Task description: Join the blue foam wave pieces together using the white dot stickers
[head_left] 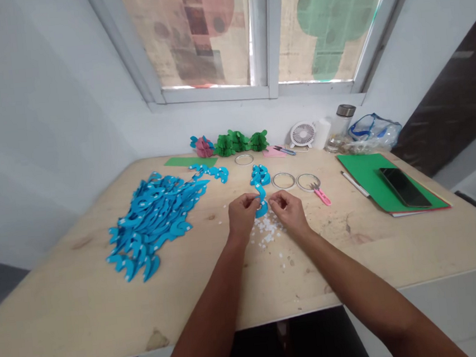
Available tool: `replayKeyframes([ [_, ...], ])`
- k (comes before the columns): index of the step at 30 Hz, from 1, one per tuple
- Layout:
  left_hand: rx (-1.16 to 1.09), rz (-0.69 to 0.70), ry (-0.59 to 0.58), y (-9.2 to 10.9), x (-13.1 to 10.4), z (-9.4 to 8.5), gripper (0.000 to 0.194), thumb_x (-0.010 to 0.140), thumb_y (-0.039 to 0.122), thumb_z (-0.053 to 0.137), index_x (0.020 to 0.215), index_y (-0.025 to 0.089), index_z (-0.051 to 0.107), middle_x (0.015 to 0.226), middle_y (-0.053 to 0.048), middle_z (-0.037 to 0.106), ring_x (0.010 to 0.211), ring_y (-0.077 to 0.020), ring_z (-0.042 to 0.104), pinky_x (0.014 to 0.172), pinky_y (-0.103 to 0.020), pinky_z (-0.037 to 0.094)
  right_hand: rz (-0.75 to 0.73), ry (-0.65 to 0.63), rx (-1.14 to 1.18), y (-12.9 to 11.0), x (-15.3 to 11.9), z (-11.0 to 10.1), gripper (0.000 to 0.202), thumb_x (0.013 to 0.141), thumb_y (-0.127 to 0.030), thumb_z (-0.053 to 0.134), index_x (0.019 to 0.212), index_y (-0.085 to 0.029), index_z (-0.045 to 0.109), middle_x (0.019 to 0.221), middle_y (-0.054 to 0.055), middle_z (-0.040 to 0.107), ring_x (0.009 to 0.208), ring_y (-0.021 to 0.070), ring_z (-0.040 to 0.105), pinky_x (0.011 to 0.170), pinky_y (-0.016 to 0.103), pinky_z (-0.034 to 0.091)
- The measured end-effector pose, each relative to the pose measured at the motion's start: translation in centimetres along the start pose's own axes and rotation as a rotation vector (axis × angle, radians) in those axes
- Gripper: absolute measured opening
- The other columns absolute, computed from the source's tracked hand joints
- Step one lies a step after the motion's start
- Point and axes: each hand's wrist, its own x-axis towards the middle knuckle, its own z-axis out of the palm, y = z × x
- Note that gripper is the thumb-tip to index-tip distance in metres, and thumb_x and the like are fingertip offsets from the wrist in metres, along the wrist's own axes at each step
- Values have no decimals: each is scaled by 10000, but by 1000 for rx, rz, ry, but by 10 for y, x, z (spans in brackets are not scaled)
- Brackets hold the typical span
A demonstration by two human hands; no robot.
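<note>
A curved blue paper cut-out with small white squares on it lies between my hands. My left hand is closed, thumb and fingertips pinching the left edge of this cut-out. Just to its right, my right hand is also closed in a pinch; whatever its fingertips hold is too small to make out. Scattered white paper bits lie on the table below the fingers. Beyond the hands sits a small cluster of blue cut-outs.
A large heap of blue cut-outs covers the table's left side. Rolls of tape and pink-handled scissors lie to the right, then a phone on green sheets. Green paper figures and a fan stand by the wall.
</note>
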Motion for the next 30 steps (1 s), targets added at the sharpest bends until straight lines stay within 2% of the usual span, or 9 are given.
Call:
replayKeyframes([
  [6,-55,-31,-13,1,-2,2,113,578,189,642,662,124,680,551,11,630,526,-112,558,528,-217,445,18,-79,-83,6,-1,4,126,710,-280,537,697,-176,607,538,-32,512,506,106,448,500,215,340],
  [12,-3,-10,-25,0,-2,2,102,577,175,641,653,128,690,565,5,646,545,-120,569,537,-218,454,89,-108,3,12,0,5,186,721,-326,528,687,-162,609,525,-37,486,483,97,417,472,208,322],
  [19,116,111,-74,-5,0,1,98,610,186,619,648,145,700,634,-7,682,591,-132,588,585,-230,455,146,-79,10,13,0,6,163,678,-320,556,671,-164,604,514,-36,501,483,100,434,463,204,334],
  [30,75,73,-77,-8,1,0,118,587,219,649,660,147,708,609,-3,673,566,-132,573,541,-223,440,170,-86,54,19,2,7,157,673,-295,523,663,-161,603,535,-35,517,479,92,423,471,204,335],
])
